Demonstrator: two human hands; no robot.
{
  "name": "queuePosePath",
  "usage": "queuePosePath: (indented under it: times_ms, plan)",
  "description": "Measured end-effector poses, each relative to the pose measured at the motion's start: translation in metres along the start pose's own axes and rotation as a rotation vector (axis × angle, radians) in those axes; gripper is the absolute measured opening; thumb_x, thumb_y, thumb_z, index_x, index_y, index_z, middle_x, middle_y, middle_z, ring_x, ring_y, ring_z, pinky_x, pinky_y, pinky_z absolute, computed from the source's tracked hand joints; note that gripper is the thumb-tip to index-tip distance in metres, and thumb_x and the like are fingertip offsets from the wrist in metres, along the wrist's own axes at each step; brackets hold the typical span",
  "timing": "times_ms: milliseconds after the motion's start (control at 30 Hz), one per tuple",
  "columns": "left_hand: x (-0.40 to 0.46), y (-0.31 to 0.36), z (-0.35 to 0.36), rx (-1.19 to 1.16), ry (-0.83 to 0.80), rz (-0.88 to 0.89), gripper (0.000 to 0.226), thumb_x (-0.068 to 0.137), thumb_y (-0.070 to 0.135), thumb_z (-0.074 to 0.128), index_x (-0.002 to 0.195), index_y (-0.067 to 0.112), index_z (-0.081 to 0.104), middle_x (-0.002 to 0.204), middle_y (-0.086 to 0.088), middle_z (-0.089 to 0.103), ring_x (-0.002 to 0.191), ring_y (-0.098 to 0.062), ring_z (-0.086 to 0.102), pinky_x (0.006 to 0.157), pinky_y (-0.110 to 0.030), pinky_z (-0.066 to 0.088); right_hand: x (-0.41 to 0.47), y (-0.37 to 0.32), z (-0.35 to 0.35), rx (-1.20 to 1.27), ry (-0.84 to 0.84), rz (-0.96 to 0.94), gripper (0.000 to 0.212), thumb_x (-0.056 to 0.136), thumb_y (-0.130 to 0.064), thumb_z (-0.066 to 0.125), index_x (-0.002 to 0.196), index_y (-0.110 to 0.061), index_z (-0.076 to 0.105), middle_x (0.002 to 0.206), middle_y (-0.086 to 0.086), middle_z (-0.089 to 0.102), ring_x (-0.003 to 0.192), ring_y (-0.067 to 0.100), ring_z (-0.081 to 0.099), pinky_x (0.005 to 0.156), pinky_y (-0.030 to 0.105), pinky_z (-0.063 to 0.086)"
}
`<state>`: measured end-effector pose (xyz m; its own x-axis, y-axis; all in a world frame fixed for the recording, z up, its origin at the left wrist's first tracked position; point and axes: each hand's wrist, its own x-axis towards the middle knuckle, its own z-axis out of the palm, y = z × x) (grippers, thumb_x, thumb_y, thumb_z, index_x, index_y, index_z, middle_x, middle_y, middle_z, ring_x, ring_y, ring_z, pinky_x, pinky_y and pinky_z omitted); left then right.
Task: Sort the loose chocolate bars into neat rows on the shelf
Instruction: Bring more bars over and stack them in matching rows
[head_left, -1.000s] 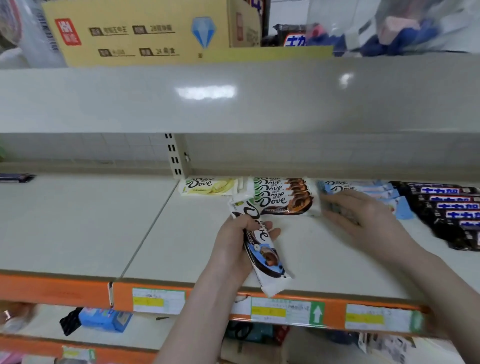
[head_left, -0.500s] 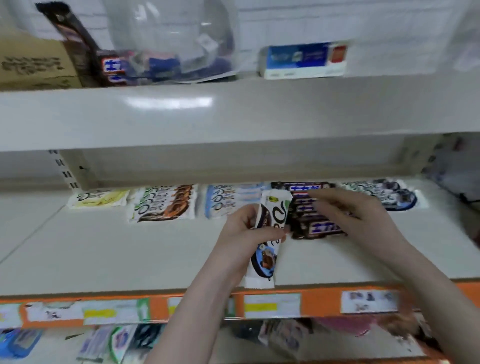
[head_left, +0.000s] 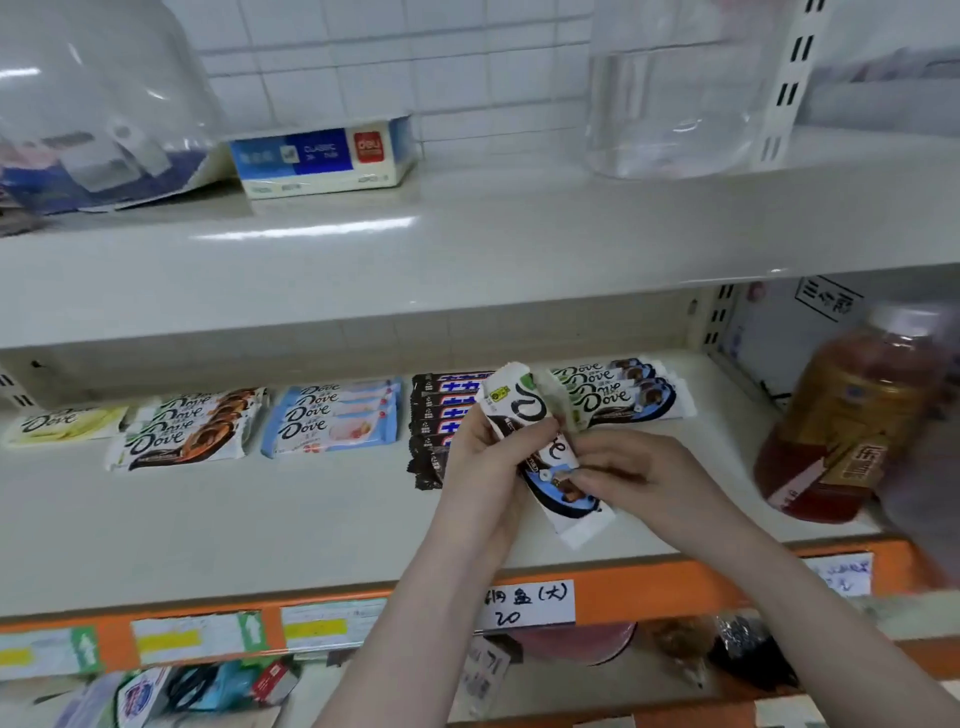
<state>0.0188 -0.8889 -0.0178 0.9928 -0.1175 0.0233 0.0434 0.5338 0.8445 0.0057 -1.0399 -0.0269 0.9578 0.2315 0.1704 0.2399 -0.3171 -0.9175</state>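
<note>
My left hand (head_left: 485, 457) grips the upper half of a white and blue Dove bar (head_left: 545, 457), held upright above the shelf (head_left: 208, 519). My right hand (head_left: 639, 473) pinches the same bar's lower half from the right. Behind them lie overlapping rows: a yellow Dove bar (head_left: 65, 425), brown Dove bars (head_left: 187, 428), light blue Dove bars (head_left: 332, 415), dark bars with blue and white lettering (head_left: 441, 410), and matching white and blue Dove bars (head_left: 623, 392) at the right.
A large amber jar (head_left: 841, 431) stands at the shelf's right end. The shelf's orange front edge (head_left: 649, 592) carries price labels. The shelf above holds a blue and white box (head_left: 322, 156) and clear plastic containers (head_left: 670, 88). Goods fill the shelf below.
The view has swung right along the shelf. My right hand left the dark bars and now pinches the Dove bar that my left hand carried rightward.
</note>
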Motion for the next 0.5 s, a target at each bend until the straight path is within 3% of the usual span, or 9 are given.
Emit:
queuePosePath:
  times_ms: [133,267,400,500]
  plan:
    - [0.002,-0.001,0.0,0.099,0.042,-0.027,0.02,0.077,-0.004,0.064,0.094,0.008,0.061,0.075,-0.003,0.071,0.069,-0.015,0.068,0.059,-0.024,0.053,-0.003,0.006,-0.016,-0.051,0.046,0.002,0.025,0.084,-0.007,0.061,0.097,-0.026,0.069,0.092,-0.004,0.073,0.087,0.006,0.067,0.082,0.026,0.053]
    - [0.007,0.002,-0.012,0.399,0.024,-0.056,0.019,0.074,0.001,0.071,0.08,0.017,0.063,0.082,-0.004,0.069,0.072,-0.015,0.068,0.057,-0.024,0.053,-0.002,0.008,-0.032,-0.168,0.169,-0.019,0.024,0.087,-0.008,0.057,0.09,-0.031,0.066,0.086,-0.016,0.068,0.082,-0.008,0.061,0.072,0.006,0.044]
    - [0.007,-0.001,-0.012,0.486,-0.017,-0.085,0.022,0.078,-0.001,0.069,0.072,0.019,0.066,0.087,-0.006,0.065,0.074,-0.016,0.067,0.057,-0.026,0.056,-0.002,0.006,-0.036,-0.514,0.155,-0.089,0.016,0.085,-0.026,0.06,0.099,-0.029,0.067,0.087,-0.026,0.057,0.091,-0.003,0.052,0.082,0.017,0.038]
    - [0.01,-0.004,-0.01,0.503,-0.027,-0.089,0.017,0.08,-0.002,0.067,0.076,0.015,0.063,0.095,-0.007,0.063,0.074,-0.016,0.065,0.057,-0.024,0.055,-0.003,0.007,-0.039,-0.745,0.036,-0.141,0.041,0.079,-0.041,0.064,0.119,-0.031,0.059,0.106,-0.021,0.055,0.105,0.001,0.044,0.093,0.018,0.027]
